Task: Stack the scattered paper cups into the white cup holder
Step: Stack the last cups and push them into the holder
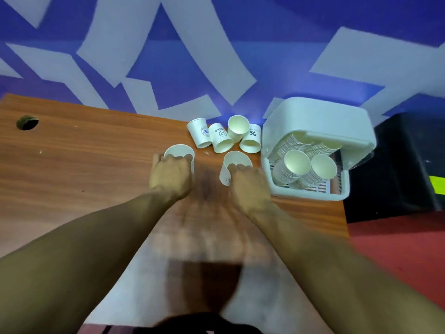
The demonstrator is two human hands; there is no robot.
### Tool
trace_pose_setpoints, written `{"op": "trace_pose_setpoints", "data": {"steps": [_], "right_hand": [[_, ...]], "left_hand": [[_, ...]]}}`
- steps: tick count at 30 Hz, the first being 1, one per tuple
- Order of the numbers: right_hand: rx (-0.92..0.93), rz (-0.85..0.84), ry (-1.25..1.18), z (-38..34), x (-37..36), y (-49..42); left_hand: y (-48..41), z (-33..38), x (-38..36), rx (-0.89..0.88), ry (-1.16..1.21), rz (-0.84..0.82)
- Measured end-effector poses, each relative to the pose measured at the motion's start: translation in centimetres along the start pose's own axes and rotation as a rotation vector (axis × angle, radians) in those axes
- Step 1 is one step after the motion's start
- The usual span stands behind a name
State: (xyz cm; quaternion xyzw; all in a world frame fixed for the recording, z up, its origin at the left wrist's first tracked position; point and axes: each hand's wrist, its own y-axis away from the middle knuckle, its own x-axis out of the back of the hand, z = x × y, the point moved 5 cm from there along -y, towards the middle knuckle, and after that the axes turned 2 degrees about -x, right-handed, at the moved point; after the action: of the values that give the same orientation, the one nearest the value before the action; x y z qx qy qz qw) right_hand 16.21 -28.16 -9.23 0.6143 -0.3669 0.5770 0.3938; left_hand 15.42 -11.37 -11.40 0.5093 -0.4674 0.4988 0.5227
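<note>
Now both arms reach forward, the left hand (pixel 171 174) holding one cup (pixel 179 154) and the right hand (pixel 249 186) holding another cup (pixel 234 162), just beside the white holder (pixel 320 121) at the table's (pixel 84 160) right edge, with bare wood on the left.

**Materials / finish**

Surface (pixel 84 160): wood-grain laminate, orange-brown, smooth, slight sheen; near edge looks worn pale and duller. Paper cups (pixel 222 138): white paper, matt, printed black marks on the walls, rolled rims. Cup holder (pixel 320 116): white moulded plastic, smooth, semi-gloss, slotted base. Stacked cups (pixel 297 165) inside: same matt paper. Wall (pixel 192 56): matt paint, blue and pale grey. Floor (pixel 395 239): red, matt.
</note>
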Motion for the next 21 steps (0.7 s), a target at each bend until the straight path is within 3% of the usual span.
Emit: {"op": "trace_pose_setpoints", "data": {"steps": [7,13,21], "right_hand": [[0.006,0.259,0.011,7.2,5.0,4.5],[-0.012,0.239,0.091,12.6,8.7,6.4],[-0.111,0.367,0.024,18.9,11.4,8.6]], "left_hand": [[0.1,11.7,5.5,-0.153,-0.038,0.207],[-0.1,19.6,10.4,-0.232,-0.052,0.284],[-0.4,25.9,13.7,-0.332,0.037,0.327]]}}
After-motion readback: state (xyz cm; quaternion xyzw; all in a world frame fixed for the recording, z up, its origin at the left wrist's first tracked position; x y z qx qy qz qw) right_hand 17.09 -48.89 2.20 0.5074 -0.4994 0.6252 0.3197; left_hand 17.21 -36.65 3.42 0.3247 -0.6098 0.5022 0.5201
